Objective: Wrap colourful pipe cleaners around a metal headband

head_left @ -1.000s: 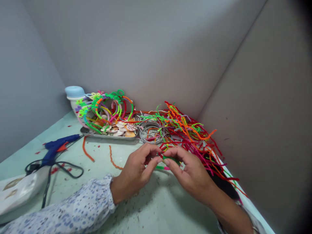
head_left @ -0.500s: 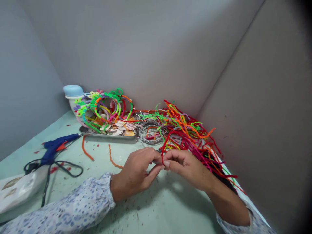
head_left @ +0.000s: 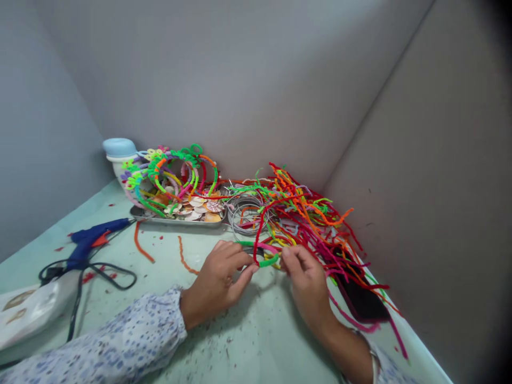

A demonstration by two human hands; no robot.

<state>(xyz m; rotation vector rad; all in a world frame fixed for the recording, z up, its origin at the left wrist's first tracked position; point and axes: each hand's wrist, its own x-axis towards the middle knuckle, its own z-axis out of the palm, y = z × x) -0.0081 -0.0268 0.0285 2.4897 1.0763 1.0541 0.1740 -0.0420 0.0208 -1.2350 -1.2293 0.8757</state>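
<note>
Between both hands is a small ring [head_left: 269,262] wrapped in green and pink pipe cleaner. My left hand [head_left: 219,280] pinches its left side with thumb and forefinger. From those fingertips a red pipe cleaner [head_left: 258,229] rises and bends off to the right over the pile behind. At the ring's right side my right hand [head_left: 309,285] has its thumb and fingers pressed together on the edge, where a bit of yellow shows. The left part of the ring is partly hidden by my left fingers.
Behind the hands lie a heap of coloured pipe cleaners [head_left: 304,205], coiled wire [head_left: 246,213] and a metal tray [head_left: 184,223] with shells and finished rings. A blue glue gun [head_left: 86,242] with its cord lies left. A dark phone [head_left: 362,296] lies right, near a white-and-blue bottle-like container [head_left: 120,149] at far left.
My right hand has moved right and away from my left fingertips. The green and pink ring now shows between the hands, and the red pipe cleaner leans further right. More of the phone is visible.
</note>
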